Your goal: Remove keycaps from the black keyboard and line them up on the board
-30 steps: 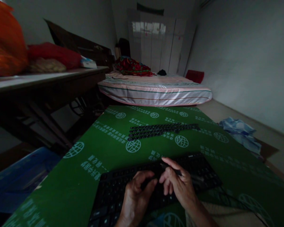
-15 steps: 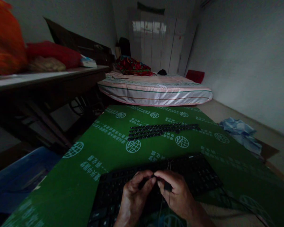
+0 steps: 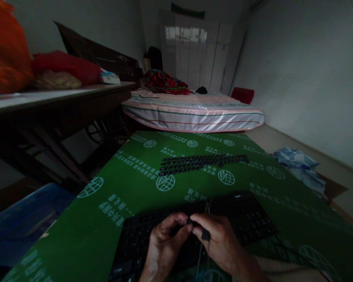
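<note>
A black keyboard [image 3: 250, 217] lies across the near part of the green board [image 3: 135, 188]. Over it, my left hand [image 3: 166, 239] and my right hand [image 3: 217, 239] meet at the fingertips. My left hand is closed, its thumb and index finger pinching a small black keycap [image 3: 190, 221], mostly covered by fingers. My right hand is closed on a wire keycap puller [image 3: 206, 235] with a dark body; thin wires stick out above and below it. My right fingertips also touch the keycap. Farther away, several rows of black keycaps [image 3: 194, 162] are laid out on the board.
A cable [image 3: 294, 254] runs off the keyboard's right side. Beyond the board stands a bed [image 3: 194, 113]; a desk [image 3: 85, 98] with bags is on the left. A blue bin [image 3: 23, 231] sits at lower left, crumpled cloth [image 3: 297, 164] at right.
The hands have shifted very slightly to the left and turned a little. The puller's wires tilt differently, and its dark body sits slightly farther left. The keyboard and keycap rows stay put.
</note>
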{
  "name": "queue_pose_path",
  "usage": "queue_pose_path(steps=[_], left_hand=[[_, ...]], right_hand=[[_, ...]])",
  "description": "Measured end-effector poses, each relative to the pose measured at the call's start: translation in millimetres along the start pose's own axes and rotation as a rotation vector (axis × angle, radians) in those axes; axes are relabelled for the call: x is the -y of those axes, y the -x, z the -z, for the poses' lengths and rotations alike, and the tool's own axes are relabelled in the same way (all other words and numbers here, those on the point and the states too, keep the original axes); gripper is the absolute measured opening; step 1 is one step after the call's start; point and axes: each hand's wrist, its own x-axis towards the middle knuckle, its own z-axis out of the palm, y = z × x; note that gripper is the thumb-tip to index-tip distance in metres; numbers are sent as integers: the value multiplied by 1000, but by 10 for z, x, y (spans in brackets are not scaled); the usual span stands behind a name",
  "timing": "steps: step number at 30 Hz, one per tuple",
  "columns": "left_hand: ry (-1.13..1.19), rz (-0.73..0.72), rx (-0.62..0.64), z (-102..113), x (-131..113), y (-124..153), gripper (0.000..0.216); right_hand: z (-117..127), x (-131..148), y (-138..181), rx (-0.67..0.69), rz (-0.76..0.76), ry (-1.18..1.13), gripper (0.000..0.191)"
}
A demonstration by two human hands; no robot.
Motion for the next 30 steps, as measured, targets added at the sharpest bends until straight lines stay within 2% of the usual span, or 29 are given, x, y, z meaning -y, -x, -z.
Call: queue_pose_path(steps=[7,10,14,19,24,30], left_hand=[[-57,-9,9,2,12,-3,17],[-105,12,15,-2,-5,2,19],[-173,-20,-8,-26,-19,10,18],[-223,-48,-36,-45,-26,19,14],[-247,-90,-40,-49,-31,17,11],[-274,-148,-22,-51,14,27,8]], right_hand=[[145,-2,-99,95,-25,32,23],[259,-221,-239,75,-77,110,21],[456,-684,-546,46,-214,269,22],[570,-1113,-876,118,-288,474,22],[511,-1293,-996,177,-336,506,21],[498,-1376,-1057,188,-379,511,23]])
